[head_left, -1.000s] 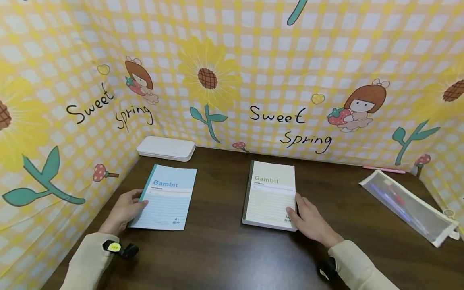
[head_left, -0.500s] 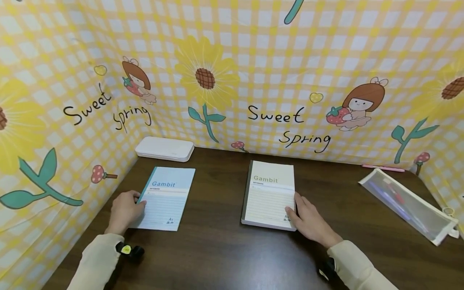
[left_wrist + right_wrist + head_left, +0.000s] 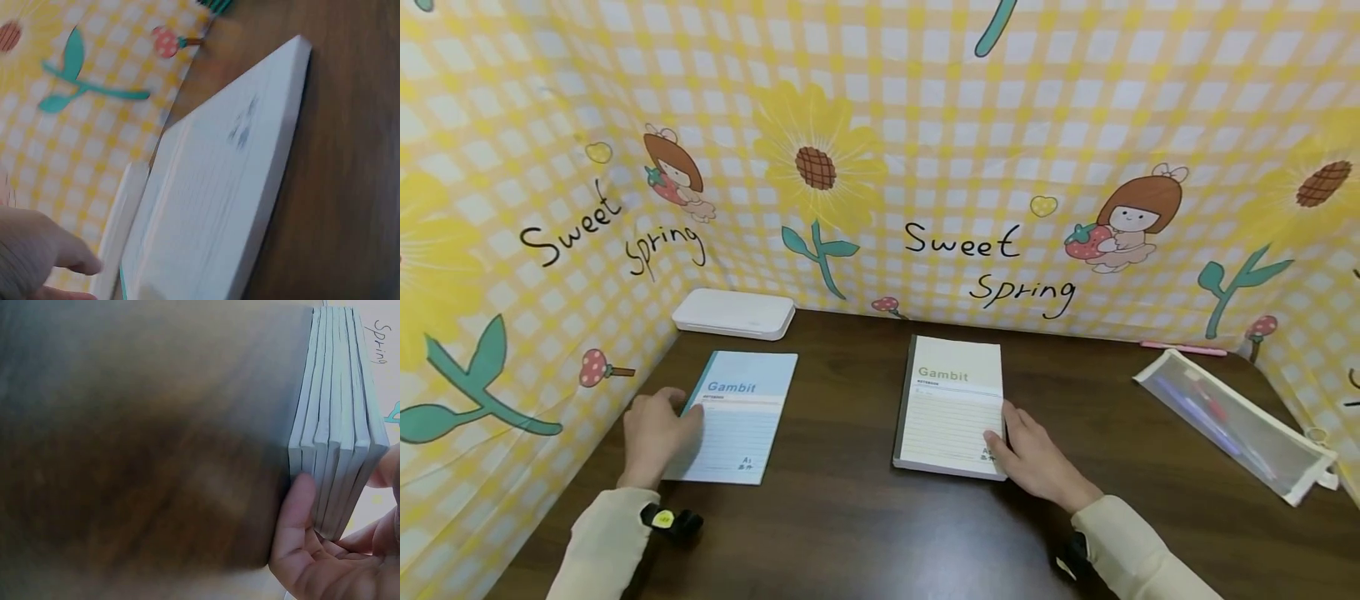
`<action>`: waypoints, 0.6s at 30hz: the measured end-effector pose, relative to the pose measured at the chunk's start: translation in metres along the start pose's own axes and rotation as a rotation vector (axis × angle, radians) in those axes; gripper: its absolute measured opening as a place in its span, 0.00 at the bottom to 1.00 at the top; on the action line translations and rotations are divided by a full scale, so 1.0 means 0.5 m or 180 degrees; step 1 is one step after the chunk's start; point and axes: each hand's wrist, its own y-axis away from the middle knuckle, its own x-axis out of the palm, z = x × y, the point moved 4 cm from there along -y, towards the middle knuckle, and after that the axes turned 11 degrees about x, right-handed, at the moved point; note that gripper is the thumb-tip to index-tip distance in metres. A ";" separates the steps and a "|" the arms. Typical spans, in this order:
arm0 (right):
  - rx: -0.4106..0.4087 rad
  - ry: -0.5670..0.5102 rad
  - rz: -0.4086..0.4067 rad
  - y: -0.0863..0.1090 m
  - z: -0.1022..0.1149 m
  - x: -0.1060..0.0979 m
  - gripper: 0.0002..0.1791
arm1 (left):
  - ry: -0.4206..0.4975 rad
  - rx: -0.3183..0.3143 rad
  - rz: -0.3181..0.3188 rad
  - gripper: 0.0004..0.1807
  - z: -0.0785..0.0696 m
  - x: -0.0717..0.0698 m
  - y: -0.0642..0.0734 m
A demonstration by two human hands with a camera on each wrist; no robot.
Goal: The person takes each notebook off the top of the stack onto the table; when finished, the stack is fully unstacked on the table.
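Observation:
A blue "Gambit" notebook [image 3: 737,425] lies on the left of the dark table. My left hand [image 3: 657,433] is over its left edge, thumb reaching above the cover. In the left wrist view, a gap shows between the left hand's fingers [image 3: 75,256] and the notebook's spine side. To the right sits a thick stack of notebooks [image 3: 951,417], the top one cream with a dark spine. My right hand [image 3: 1037,454] grips the stack's lower right corner, thumb on top. The right wrist view shows several notebooks [image 3: 331,425] layered together, with fingers curled against their edges.
A white case [image 3: 733,314] stands at the back left, behind the blue notebook. On the right lies a clear zip pouch [image 3: 1240,429] with pens inside, and a pink pen [image 3: 1183,348] beyond it. A checked cloth [image 3: 880,150] surrounds the table.
My left wrist has turned and shifted slightly right, so more of the hand's back shows. The right hand keeps its hold on the stack. The whole head view has drifted a little.

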 end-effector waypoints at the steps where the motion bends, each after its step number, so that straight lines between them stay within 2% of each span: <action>1: -0.0003 0.0001 0.0010 0.000 0.000 0.000 0.36 | -0.0004 0.0095 -0.0137 0.23 -0.018 0.001 -0.003; 4: -0.0011 0.0014 0.0019 0.000 -0.002 -0.001 0.36 | 0.0084 0.0390 -0.0425 0.18 -0.088 0.021 -0.014; 5: -0.0005 0.0013 0.0014 0.000 -0.003 -0.002 0.36 | 0.0163 0.0483 -0.0416 0.17 -0.117 0.033 -0.018; 8: 0.0008 0.0009 -0.0006 0.000 -0.007 -0.006 0.36 | 0.0465 0.0713 -0.0113 0.16 -0.205 0.081 -0.027; 12: 0.0032 -0.0006 0.0000 -0.002 -0.007 -0.007 0.37 | 0.0785 0.0878 0.0497 0.18 -0.311 0.154 -0.027; 15: 0.0028 -0.0009 0.0017 -0.003 -0.006 -0.004 0.37 | 0.0941 0.0916 0.0789 0.20 -0.372 0.199 -0.021; 18: 0.0038 -0.0036 0.0027 -0.003 -0.003 -0.003 0.37 | 0.1065 0.0957 0.0961 0.19 -0.419 0.231 -0.015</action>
